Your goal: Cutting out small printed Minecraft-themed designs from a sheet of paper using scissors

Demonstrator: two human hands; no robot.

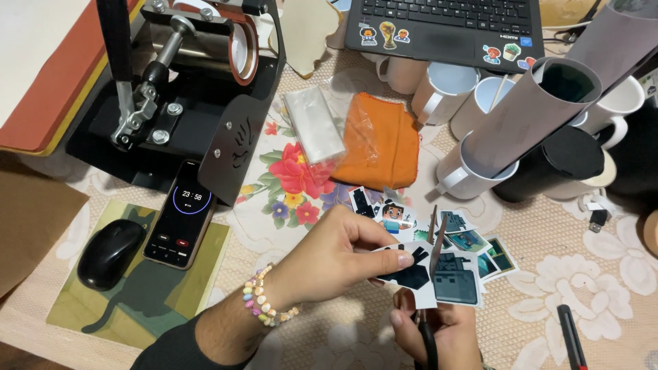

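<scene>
My left hand (336, 257), with a bead bracelet at the wrist, pinches a small white paper cutout printed with a black blocky figure (413, 274). My right hand (442, 336) sits low in the view and grips black-handled scissors (435, 243), whose blades point up and sit at the cutout's right edge. Just beyond lie several printed picture cutouts (466, 257) scattered on the lace tablecloth, among them a blocky cartoon boy (396, 216).
A black mug heat press (185, 75) stands at top left, a phone showing a timer (181, 214) and a black mouse (110, 253) on a green mat below it. An orange cloth (380, 140), white mugs (445, 85), a grey paper roll (548, 103), a laptop (445, 27) and a red-black pen (572, 336) surround the hands.
</scene>
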